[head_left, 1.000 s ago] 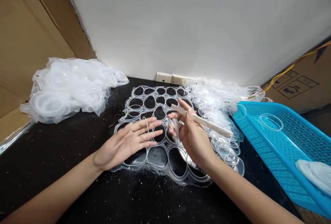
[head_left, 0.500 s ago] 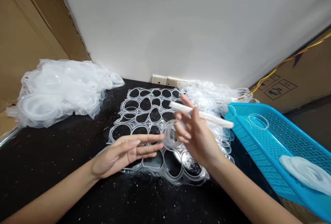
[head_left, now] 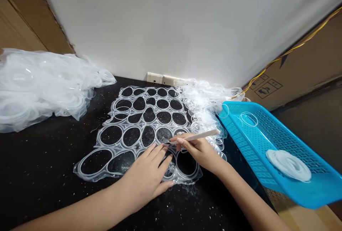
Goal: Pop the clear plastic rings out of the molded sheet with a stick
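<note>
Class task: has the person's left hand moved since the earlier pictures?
Yes: the left hand has dropped from above the clear plastic sheet onto it, and sits nearer the person, judged against the wall socket.

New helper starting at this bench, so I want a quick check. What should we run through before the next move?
Left hand pressed flat on the clear plastic sheet with round cut-out holes: ok.
Right hand pinching the long pale flat stick between thumb and fingers: ok.
Stick's tip touching the sheet: cannot tell, the fingers crowd it.
Blue perforated plastic basket holding the white coiled stack of rings: ok.
Basket's far corner free of strays: not ok, a clear plastic ring lies across it.
Black tabletop free of specks: not ok, pale flecks are scattered.
</note>
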A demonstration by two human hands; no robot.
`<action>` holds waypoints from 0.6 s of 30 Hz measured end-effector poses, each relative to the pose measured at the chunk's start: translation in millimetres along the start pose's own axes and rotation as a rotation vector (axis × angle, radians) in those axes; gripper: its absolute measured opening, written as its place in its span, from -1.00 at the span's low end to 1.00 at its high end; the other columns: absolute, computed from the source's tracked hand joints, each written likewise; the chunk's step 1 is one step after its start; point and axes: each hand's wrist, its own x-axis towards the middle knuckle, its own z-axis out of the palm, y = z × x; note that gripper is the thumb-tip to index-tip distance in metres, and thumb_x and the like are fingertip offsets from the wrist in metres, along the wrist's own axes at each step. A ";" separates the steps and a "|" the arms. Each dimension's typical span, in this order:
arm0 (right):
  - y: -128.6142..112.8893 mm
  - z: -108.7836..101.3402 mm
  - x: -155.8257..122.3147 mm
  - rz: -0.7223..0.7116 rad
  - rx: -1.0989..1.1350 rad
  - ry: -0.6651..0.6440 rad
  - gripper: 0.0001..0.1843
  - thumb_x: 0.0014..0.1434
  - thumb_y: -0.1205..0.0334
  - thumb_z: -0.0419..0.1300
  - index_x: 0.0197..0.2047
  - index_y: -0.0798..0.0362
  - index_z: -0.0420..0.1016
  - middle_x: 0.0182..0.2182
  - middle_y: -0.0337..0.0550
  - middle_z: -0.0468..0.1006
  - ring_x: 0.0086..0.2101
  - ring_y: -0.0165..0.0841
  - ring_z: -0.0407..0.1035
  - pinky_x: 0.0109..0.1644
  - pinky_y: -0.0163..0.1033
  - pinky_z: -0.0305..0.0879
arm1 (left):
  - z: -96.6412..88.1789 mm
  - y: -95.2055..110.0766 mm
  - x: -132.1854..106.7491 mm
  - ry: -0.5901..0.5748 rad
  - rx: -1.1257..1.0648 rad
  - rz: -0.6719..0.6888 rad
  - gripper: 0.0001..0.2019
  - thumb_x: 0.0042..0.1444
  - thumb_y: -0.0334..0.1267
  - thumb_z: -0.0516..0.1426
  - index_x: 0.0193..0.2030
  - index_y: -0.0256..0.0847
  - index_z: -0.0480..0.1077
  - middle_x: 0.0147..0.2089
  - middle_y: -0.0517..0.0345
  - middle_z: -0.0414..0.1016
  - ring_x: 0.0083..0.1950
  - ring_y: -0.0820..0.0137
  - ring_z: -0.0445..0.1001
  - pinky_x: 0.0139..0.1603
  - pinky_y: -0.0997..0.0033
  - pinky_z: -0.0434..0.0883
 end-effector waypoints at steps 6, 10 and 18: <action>-0.9 1.8 0.9 -0.038 -0.052 -0.042 -0.63 0.26 0.09 -0.08 -0.25 0.11 0.47 -0.45 -0.13 0.47 -0.40 -0.39 0.38 -0.31 -0.26 0.33 | 3.4 2.4 -4.4 0.040 0.110 0.004 -0.45 0.15 0.11 -0.07 0.08 -0.28 0.30 0.11 -0.08 0.36 0.14 0.13 0.29 0.07 0.09 0.18; -1.1 1.2 -0.1 -0.108 -0.160 -0.028 -0.64 0.28 0.14 -0.10 -0.23 0.12 0.47 -0.42 -0.12 0.49 -0.39 -0.41 0.38 -0.31 -0.30 0.33 | 5.3 2.9 -5.4 0.070 0.125 0.003 -0.46 0.17 0.11 -0.11 0.07 -0.26 0.31 0.11 -0.04 0.36 0.13 0.16 0.28 0.08 0.10 0.11; 4.4 14.2 -5.8 -0.493 -0.800 -0.020 -0.71 0.27 0.21 -0.06 -0.10 0.08 0.44 -0.42 -0.13 0.46 -0.46 -0.44 0.32 -0.48 -0.37 0.21 | 7.0 3.3 -9.2 0.089 0.056 -0.028 -0.46 0.15 0.12 -0.09 0.06 -0.26 0.30 0.07 -0.03 0.40 0.16 0.21 0.24 0.10 0.14 0.06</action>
